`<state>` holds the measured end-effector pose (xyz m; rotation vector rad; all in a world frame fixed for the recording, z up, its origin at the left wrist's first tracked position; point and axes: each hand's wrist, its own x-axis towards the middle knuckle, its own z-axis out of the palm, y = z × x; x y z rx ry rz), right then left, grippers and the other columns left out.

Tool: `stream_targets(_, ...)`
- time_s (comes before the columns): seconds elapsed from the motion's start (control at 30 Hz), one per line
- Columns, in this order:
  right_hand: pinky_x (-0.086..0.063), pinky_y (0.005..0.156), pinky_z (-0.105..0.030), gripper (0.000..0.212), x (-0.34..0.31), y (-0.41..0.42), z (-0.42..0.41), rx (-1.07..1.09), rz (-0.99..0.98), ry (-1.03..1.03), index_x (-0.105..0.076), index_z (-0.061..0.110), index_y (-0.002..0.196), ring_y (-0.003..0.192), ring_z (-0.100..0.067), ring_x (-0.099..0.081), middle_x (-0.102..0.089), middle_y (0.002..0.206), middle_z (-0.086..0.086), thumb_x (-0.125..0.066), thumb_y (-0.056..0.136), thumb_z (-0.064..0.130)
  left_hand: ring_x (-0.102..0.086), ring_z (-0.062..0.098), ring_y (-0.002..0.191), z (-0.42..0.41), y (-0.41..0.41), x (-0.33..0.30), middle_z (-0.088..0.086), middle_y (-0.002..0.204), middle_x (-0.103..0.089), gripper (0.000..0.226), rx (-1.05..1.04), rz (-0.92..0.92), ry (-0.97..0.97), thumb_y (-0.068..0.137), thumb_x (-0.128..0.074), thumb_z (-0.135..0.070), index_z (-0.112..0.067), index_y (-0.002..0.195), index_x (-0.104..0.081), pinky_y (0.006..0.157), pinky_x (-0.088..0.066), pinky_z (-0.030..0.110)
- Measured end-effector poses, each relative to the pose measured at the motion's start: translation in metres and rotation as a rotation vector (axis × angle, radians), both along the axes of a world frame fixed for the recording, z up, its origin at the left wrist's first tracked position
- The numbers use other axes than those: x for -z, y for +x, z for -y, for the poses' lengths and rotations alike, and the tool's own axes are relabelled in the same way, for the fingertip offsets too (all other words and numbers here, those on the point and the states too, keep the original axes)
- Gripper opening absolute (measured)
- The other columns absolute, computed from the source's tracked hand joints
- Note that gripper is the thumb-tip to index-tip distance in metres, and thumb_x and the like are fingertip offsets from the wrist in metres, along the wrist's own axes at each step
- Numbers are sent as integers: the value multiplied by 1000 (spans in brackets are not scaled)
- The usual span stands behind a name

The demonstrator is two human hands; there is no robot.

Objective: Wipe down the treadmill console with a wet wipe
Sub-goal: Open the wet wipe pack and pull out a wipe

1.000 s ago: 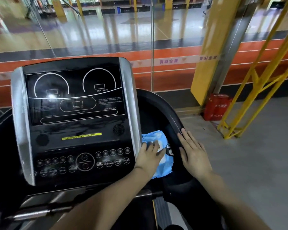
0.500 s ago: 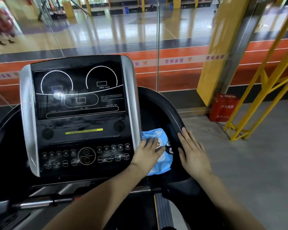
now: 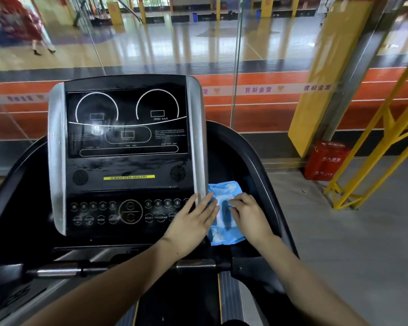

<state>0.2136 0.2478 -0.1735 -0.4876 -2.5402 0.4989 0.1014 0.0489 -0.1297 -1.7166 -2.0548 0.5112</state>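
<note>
The treadmill console (image 3: 127, 128) is a black panel with silver side strips, two dial outlines and a row of buttons along its lower part. A blue wet wipe pack (image 3: 224, 191) lies in the black side tray just right of the console. My left hand (image 3: 191, 220) lies flat over the console's lower right corner, its fingers spread onto the pack's left edge. My right hand (image 3: 250, 215) rests on the pack from the right, fingertips curled at the dark flap in its middle. No loose wipe is visible.
The curved black tray wall (image 3: 252, 149) rims the pack on the right. A metal handlebar (image 3: 64, 270) crosses below the console. A glass wall (image 3: 236, 67) stands behind, a red box (image 3: 325, 161) and yellow steel frame (image 3: 375, 149) at right. A person (image 3: 31, 27) walks beyond the glass.
My right hand has moved left off the tray rim onto the pack. My left hand stays at the pack's left edge. The camera view has shifted left and slightly up.
</note>
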Motion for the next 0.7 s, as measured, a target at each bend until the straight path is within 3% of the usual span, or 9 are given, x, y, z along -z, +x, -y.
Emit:
stream_targets(0.2,-60,84,-38,17,-4,-15,1,58,109,-59,-79,6,110,107,-26,-63,-67,112,-7,-71,95,8,17,38,159,2,-2,5,16,175,-6,72,1,17,19,107,-40,-25,-4,164,-2,124,11,62)
stream_targets(0.3,-57,86,-36,13,-7,-22,2,80,141,-83,-78,6,104,111,-23,-60,-65,116,-6,-67,97,8,14,37,160,3,-2,6,15,175,-10,70,1,16,35,106,-40,-26,-6,165,-6,122,16,61)
stream_targets(0.43,-55,82,-42,16,-7,-25,2,91,170,-86,-69,8,84,98,-26,-57,-61,106,-6,-60,93,-3,25,36,156,4,-2,8,14,175,-6,70,6,23,43,107,-38,-26,-6,165,-3,122,16,61)
stream_targets(0.57,-50,76,-35,15,-14,-1,11,24,126,-30,-66,13,89,88,-19,-50,-63,95,3,-60,101,6,35,36,153,5,-5,16,14,175,-6,73,-1,49,65,106,-41,-24,-6,165,-2,123,17,62)
stream_targets(0.7,-53,72,-33,16,-7,24,13,-8,192,55,-63,21,87,87,-18,-55,-65,85,9,-65,97,8,31,37,155,5,-4,19,15,175,-6,75,-7,72,78,104,-41,-21,-6,165,-1,125,10,62)
